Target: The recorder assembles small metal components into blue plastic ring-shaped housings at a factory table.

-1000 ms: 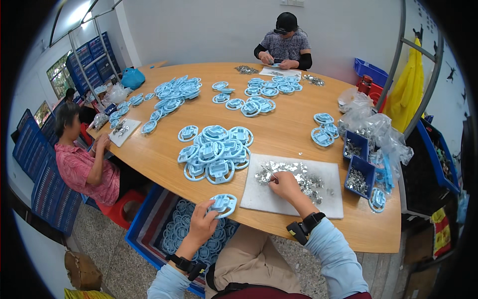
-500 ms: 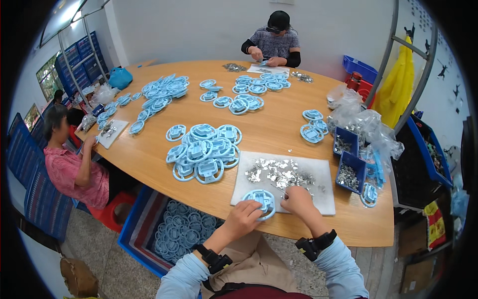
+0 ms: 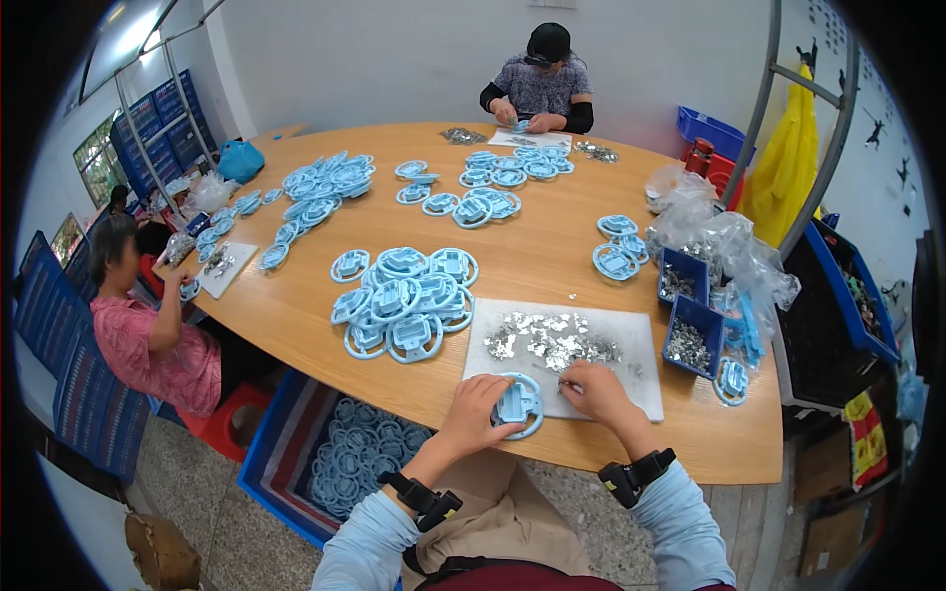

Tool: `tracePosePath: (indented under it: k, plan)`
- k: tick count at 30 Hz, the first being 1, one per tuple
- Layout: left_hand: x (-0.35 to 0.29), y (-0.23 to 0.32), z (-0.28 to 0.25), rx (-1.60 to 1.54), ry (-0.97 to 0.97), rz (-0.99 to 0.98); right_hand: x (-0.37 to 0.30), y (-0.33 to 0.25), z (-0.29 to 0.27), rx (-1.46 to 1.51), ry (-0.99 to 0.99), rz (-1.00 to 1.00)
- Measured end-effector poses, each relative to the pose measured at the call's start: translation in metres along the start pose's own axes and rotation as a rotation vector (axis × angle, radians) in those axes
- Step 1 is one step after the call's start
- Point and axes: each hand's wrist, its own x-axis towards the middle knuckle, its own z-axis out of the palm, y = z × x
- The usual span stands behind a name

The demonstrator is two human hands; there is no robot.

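Observation:
At the table's near edge my left hand [image 3: 473, 412] grips a light-blue, steering-wheel-shaped plastic part [image 3: 516, 404] by its left side. The part lies over the near left edge of a white board [image 3: 636, 340]. My right hand [image 3: 595, 390] is closed just right of the part, low over the board. Between its fingertips is a thin metal tool, mostly hidden by the fingers. Small silvery metal pieces [image 3: 554, 343] are scattered over the board beyond both hands. A pile of similar blue parts [image 3: 399, 295] lies to the left of the board.
Two dark-blue bins [image 3: 693, 340] of small metal pieces stand right of the board, beside clear plastic bags [image 3: 705, 231]. Below the table's edge at left is a blue crate [image 3: 266, 448] of blue parts. Co-workers sit at the far side [image 3: 542, 84] and left [image 3: 158, 340].
My left hand has shifted slightly left and up around the blue part, its thumb now along the near side. My right hand has moved a little up and away from the part.

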Motion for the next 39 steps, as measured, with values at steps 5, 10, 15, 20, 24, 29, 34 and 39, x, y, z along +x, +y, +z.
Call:
tracePosePath:
  k: [5, 10, 15, 20, 24, 29, 34, 39]
  plan:
    - [0.014, 0.012, 0.019, -0.109, 0.051, -0.038, 0.007, -0.02, 0.002, 0.205, 0.232, 0.137]
    - [0.024, 0.02, 0.024, -0.111, 0.159, -0.103, 0.004, -0.035, 0.027, 0.34, 0.436, 0.2]
    - [0.035, -0.005, 0.03, -0.159, 0.127, -0.127, 0.004, -0.041, 0.036, 0.342, 0.459, 0.143]
    - [0.04, -0.004, 0.025, -0.129, 0.126, -0.108, 0.007, -0.04, 0.029, 0.423, 0.398, 0.249]
    - [0.04, -0.005, 0.025, -0.132, 0.096, -0.131, 0.009, -0.042, 0.027, 0.458, 0.391, 0.248]
    - [0.046, -0.003, 0.015, -0.011, 0.034, -0.043, 0.012, -0.024, 0.031, 0.444, 0.337, 0.11]
    - [0.045, -0.008, 0.02, 0.014, -0.014, -0.008, 0.01, -0.016, 0.029, 0.361, 0.217, 0.092]
    - [0.042, -0.007, 0.021, -0.021, 0.04, -0.036, 0.009, -0.025, 0.022, 0.322, 0.151, 0.167]
